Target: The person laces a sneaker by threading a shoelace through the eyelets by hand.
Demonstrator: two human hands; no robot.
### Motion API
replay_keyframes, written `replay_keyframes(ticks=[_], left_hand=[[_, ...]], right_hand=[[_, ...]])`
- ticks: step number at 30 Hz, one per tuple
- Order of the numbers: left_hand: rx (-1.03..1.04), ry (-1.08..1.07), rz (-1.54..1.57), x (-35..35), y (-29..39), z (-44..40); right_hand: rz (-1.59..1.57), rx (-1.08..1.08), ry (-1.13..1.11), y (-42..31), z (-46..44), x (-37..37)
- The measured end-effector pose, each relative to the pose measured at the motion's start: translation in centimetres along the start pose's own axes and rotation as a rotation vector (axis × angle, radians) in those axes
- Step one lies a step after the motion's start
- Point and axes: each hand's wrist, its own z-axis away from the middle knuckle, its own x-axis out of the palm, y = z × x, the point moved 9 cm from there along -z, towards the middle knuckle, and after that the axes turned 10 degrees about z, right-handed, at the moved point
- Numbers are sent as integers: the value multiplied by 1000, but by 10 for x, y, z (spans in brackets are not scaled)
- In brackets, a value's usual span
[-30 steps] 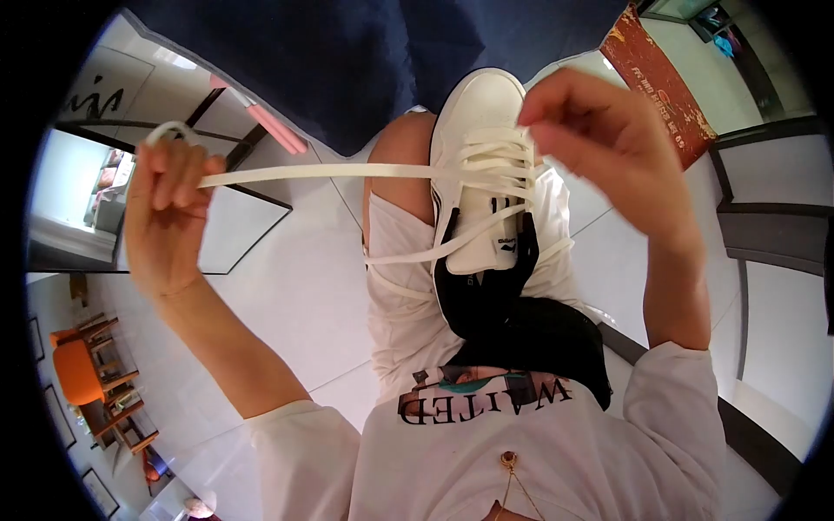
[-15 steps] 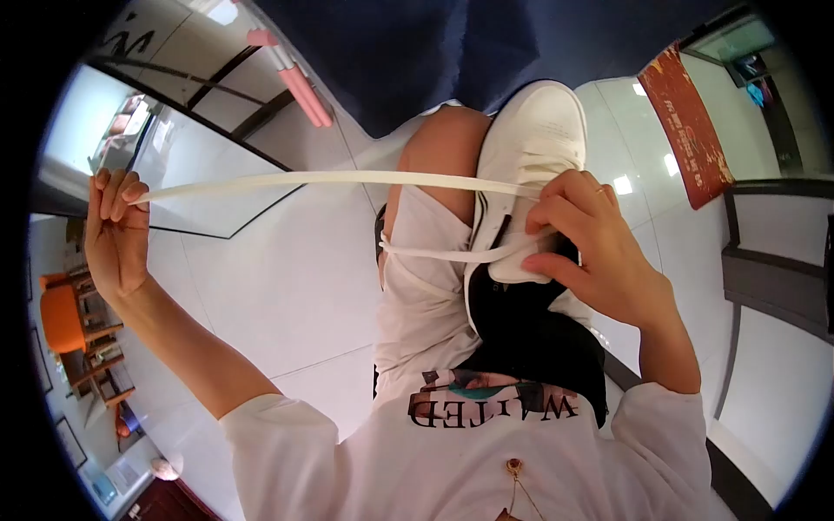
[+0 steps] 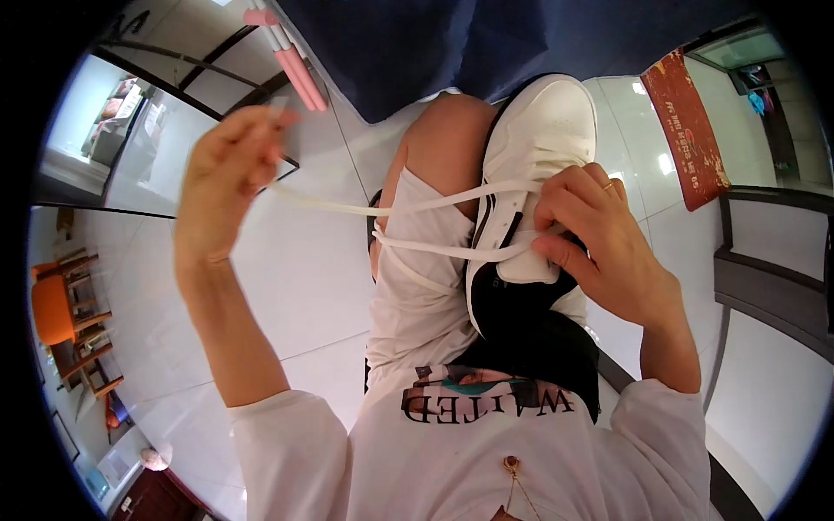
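Note:
A white sneaker (image 3: pixel 543 117) with a black collar rests across my bent leg, its toe pointing away from me. A long white shoelace (image 3: pixel 426 204) runs leftward from its eyelets to my left hand (image 3: pixel 221 178), which is raised and blurred, fingers pinched on the lace. The lace sags slightly over my knee. My right hand (image 3: pixel 608 247) is curled over the sneaker's right side, thumb and fingers closed on it around the tongue and upper eyelets; the exact grip is partly hidden. The other lace length (image 3: pixel 443 250) lies looped over my white shorts.
Dark blue cloth (image 3: pixel 391 52) hangs ahead of me, close to the sneaker's toe. Pink-handled bars (image 3: pixel 300 78) stand ahead to the left. A worn red mat (image 3: pixel 686 130) lies on the tiled floor at right. An orange chair (image 3: pixel 54 308) stands far left.
My left hand has moved right, toward the sneaker, with the lace. The stretched lace has gone slack and dips. My right hand stays on the sneaker.

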Motion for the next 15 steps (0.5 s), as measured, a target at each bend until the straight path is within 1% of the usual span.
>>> replay_keyframes(ticks=[1, 2, 4, 8, 10, 15], left_hand=[[-32, -12, -67, 20, -4, -1], [10, -83, -115, 38, -6, -4], [9, -173, -111, 61, -8, -7], [11, -176, -100, 64, -2, -10], [-26, -147, -192, 59, -3, -11], [-62, -213, -266, 67, -27, -9]], right_hand=[[-1, 1, -5, -1, 1, 2], [-7, 5, 6, -2, 2, 1], [-12, 14, 20, -1, 5, 1], [-36, 74, 102, 5, 7, 1], [-23, 87, 134, 6, 8, -2], [-46, 86, 173, 14, 15, -3]])
